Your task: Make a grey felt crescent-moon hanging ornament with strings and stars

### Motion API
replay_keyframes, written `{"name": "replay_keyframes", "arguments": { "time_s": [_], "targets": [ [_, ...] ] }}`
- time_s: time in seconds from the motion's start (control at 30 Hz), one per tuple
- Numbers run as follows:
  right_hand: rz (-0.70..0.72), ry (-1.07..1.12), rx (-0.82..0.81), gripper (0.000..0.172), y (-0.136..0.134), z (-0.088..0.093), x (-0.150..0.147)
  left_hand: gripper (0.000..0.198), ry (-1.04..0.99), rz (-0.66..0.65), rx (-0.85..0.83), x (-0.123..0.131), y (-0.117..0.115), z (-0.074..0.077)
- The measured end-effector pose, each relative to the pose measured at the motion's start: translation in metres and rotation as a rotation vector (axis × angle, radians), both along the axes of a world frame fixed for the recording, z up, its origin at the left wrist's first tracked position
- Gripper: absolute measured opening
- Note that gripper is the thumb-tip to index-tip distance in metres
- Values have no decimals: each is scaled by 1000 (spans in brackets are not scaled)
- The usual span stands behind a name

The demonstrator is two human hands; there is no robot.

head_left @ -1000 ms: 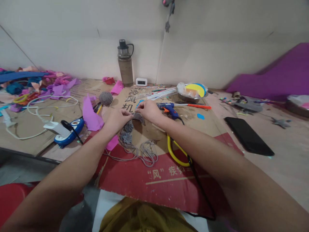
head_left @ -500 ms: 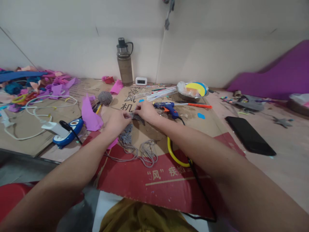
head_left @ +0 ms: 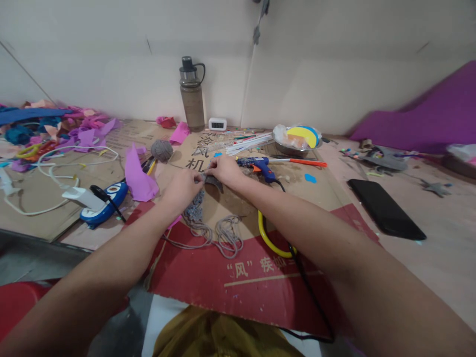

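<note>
My left hand (head_left: 187, 184) and my right hand (head_left: 224, 171) meet over the cardboard sheet (head_left: 238, 272), fingertips pinched close together. Between them is a small grey strip (head_left: 213, 182), felt-like and curved, hanging below my right fingers. Both hands are closed on it; its upper end is hidden by the fingers. Just under my left hand lies a bunch of grey-blue knitted or looped yarn (head_left: 194, 207), with loose grey yarn (head_left: 228, 238) trailing in loops toward me. A blue glue gun (head_left: 262, 167) lies right of my right hand, partly behind the wrist.
A yellow ring (head_left: 268, 243) lies beneath my right forearm, near a black cable. Behind stand a water bottle (head_left: 192, 96), a small clock (head_left: 217, 124) and a metal bowl (head_left: 296, 140). A yarn ball (head_left: 161, 150), purple paper (head_left: 139, 173) and power strip (head_left: 106, 204) are left; a phone (head_left: 386, 208) is right.
The grey strip now shows slightly more, as a wider curve under my right fingers. Both hands stay in nearly the same place, still pinching.
</note>
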State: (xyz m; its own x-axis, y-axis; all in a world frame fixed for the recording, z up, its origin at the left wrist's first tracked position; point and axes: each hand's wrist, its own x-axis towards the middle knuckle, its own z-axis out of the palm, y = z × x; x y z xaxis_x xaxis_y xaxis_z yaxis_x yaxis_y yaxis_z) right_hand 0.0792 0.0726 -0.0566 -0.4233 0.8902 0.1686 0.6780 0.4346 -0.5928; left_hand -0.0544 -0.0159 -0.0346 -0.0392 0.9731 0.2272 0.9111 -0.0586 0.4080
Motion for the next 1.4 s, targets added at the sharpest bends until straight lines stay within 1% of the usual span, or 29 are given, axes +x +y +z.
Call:
{"name": "replay_keyframes", "arguments": {
  "time_s": [0.13, 0.33, 0.5, 0.7, 0.77, 0.93, 1.1, 1.27, 1.4],
  "targets": [
    [-16, -11, 6, 15, 0, 0, 0, 23, 181, -34, -51, 4, -2, 4],
    [-16, 4, -15, 14, 0, 1, 0, 27, 342, -63, -46, 5, -3, 5],
    [-21, -44, -36, 14, 2, 5, -1, 31, 473, -89, -101, 10, -8, 14],
    [-23, -95, -32, 11, 7, 4, -4, 36, 683, -170, -123, 20, -16, 23],
    [-22, -100, -21, 10, 8, 3, -4, 35, 692, -190, -123, 19, -16, 24],
    [-7, -112, 33, 11, 7, 3, -3, 35, 642, -202, -136, 13, -11, 21],
    [14, -110, 25, 8, 4, 5, -3, 37, 642, -215, -151, 11, -10, 21],
    [7, -105, 21, 8, 4, 7, -3, 39, 649, -203, -135, 12, -11, 22],
    [24, -81, 26, 14, 0, 12, 3, 38, 635, -175, -143, 13, -12, 23]
  ]
}}
